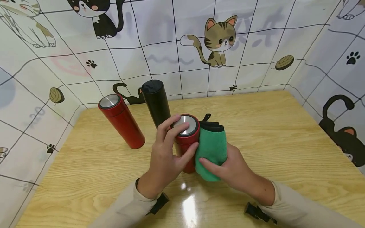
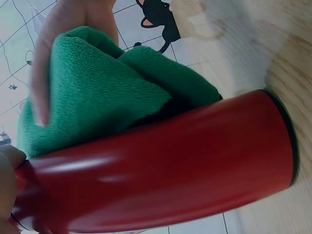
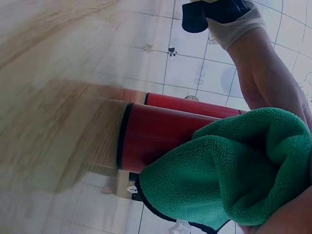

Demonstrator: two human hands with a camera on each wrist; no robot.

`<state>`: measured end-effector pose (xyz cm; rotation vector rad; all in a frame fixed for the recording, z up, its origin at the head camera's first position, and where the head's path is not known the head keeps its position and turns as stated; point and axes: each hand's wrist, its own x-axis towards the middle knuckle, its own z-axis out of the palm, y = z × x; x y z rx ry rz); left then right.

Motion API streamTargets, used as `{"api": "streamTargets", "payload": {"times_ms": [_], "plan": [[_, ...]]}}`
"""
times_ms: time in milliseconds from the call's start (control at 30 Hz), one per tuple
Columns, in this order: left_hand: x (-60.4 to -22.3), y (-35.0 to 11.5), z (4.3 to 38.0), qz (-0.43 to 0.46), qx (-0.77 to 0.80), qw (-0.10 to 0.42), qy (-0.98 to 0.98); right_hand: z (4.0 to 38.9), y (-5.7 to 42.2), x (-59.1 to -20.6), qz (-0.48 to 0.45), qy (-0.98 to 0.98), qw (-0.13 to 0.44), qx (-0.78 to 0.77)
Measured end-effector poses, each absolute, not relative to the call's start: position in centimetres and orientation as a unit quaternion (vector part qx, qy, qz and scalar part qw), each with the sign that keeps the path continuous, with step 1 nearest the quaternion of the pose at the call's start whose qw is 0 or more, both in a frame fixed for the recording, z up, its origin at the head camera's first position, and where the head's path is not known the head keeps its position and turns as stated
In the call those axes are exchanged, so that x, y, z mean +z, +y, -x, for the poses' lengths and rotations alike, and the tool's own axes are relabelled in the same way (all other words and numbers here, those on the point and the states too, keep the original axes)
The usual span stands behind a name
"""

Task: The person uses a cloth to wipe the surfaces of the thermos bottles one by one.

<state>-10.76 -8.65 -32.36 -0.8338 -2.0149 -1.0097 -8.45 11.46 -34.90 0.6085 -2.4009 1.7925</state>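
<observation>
A red thermos flask with a silver-topped lid stands upright on the table in front of me. My left hand grips it near the top, fingers over the lid and thumb along its side. In my right hand is a folded green cloth with black edging and a small loop. The cloth lies against the right side of the flask, as the left wrist view also shows. In the right wrist view, the bunched cloth covers part of the flask, whose black base meets the tabletop.
Behind and to the left stands a second red thermos flask. A black flask stands just beyond my left hand, its lower part hidden. The wooden table backs onto a wall covering printed with cats.
</observation>
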Motion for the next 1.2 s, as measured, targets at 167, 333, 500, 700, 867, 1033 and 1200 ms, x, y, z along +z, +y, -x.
{"api": "streamTargets", "payload": {"times_ms": [167, 333, 500, 700, 867, 1033, 1200], "plan": [[-32.6, -8.6, 10.9, 0.327, -0.375, 0.375, -0.782, 8.6, 11.3, -35.3, -0.194, -0.806, 0.065, 0.556], [-32.8, -8.8, 11.0, 0.324, -0.36, 0.381, -0.788, 9.0, 11.2, -35.7, -0.209, -0.82, 0.064, 0.529], [-33.0, -8.9, 11.2, 0.323, -0.356, 0.387, -0.787, 9.3, 11.2, -36.0, -0.218, -0.828, 0.079, 0.511], [-33.1, -8.9, 11.4, 0.331, -0.351, 0.386, -0.786, 9.1, 11.6, -35.5, -0.213, -0.821, 0.136, 0.512], [-33.0, -8.8, 11.5, 0.336, -0.349, 0.386, -0.785, 8.9, 11.7, -35.1, -0.234, -0.796, 0.193, 0.524], [-33.0, -8.8, 11.5, 0.336, -0.348, 0.383, -0.787, 9.1, 11.7, -35.5, -0.24, -0.797, 0.177, 0.525], [-33.1, -8.9, 11.5, 0.331, -0.346, 0.385, -0.789, 9.5, 11.7, -36.0, -0.226, -0.832, 0.121, 0.492]]}}
